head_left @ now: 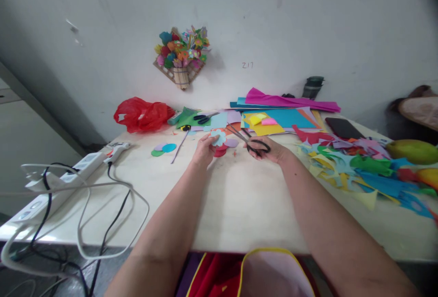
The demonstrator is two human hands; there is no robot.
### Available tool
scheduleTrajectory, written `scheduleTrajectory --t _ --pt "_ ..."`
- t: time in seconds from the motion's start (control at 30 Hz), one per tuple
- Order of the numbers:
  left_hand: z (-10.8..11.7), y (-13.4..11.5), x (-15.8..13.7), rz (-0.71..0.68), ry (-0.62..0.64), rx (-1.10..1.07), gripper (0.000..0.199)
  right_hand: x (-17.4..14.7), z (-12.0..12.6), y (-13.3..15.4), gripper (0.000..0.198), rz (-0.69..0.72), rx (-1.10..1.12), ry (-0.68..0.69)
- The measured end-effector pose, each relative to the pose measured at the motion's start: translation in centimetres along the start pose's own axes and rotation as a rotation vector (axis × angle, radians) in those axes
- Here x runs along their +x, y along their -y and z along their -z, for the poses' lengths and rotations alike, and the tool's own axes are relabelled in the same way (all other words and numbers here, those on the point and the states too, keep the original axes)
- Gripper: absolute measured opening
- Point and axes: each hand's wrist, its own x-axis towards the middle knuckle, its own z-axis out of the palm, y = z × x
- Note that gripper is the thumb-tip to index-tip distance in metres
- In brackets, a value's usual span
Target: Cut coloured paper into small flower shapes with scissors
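Between the fingers of my left hand (204,149) is a light blue paper flower (219,138) with rounded petals. My right hand (265,147) is closed around the black handles of a pair of scissors (244,138), whose blades are parted and point up and left toward the flower. Below and behind the flower, a red paper piece (221,151) and a purple paper circle (232,143) lie on the table. A small orange scrap (234,153) rests between my hands. Off to the left are a blue paper circle (169,148) and a green one (157,153).
Colourful paper scraps (342,164) cover the right side, near a dark phone (344,128). Paper sheets (294,119), a second pair of scissors (203,118) and a red plastic bag (142,114) lie at the back. A power strip (61,187) with loose cables occupies the left.
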Motion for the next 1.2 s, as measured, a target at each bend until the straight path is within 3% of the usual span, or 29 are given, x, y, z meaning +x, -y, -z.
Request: scheduleTrajectory --t 0.3,0.57,0.83,1.2 --pt "-0.4 0.0 -0.3 0.034 0.024 -0.048 0.02 0.1 0.5 -0.9 0.05 -0.035 0.039 0.163" --pt "-1.1 0.5 -0.7 0.087 0.105 -0.052 0.027 0.4 -1.5 0.0 0.042 -0.076 0.008 0.06" --pt "-2.0 0.3 -1.2 0.13 0.077 -0.054 0.031 0.7 -2.2 0.0 0.039 -0.055 0.016 0.029" --pt "-2.3 0.8 -0.9 0.083 -0.036 -0.035 0.019 1.1 -2.8 0.0 0.028 -0.065 0.033 -0.019"
